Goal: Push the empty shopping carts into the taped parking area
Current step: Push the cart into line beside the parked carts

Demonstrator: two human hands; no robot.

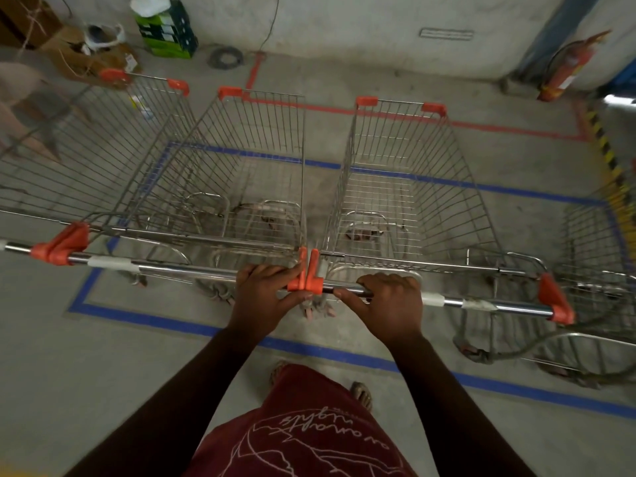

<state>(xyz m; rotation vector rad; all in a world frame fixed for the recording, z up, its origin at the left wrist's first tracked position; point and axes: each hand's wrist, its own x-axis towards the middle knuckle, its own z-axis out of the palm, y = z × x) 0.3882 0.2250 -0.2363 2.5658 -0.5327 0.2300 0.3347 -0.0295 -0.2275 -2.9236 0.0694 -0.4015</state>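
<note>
Two empty wire shopping carts stand side by side before me, inside a rectangle of blue floor tape. My left hand grips the right end of the left cart's handle bar. My right hand grips the left end of the right cart's handle bar. The orange end caps of the two handles touch between my hands. The left cart's basket and the right cart's basket hold nothing. A third cart stands at the far left, partly over the blue line.
Another wire cart stands at the right edge. Red tape marks a line beyond the blue rectangle. Cardboard boxes, a green crate and a cable coil line the back wall. A red fire extinguisher leans at the back right beside yellow-black hazard tape.
</note>
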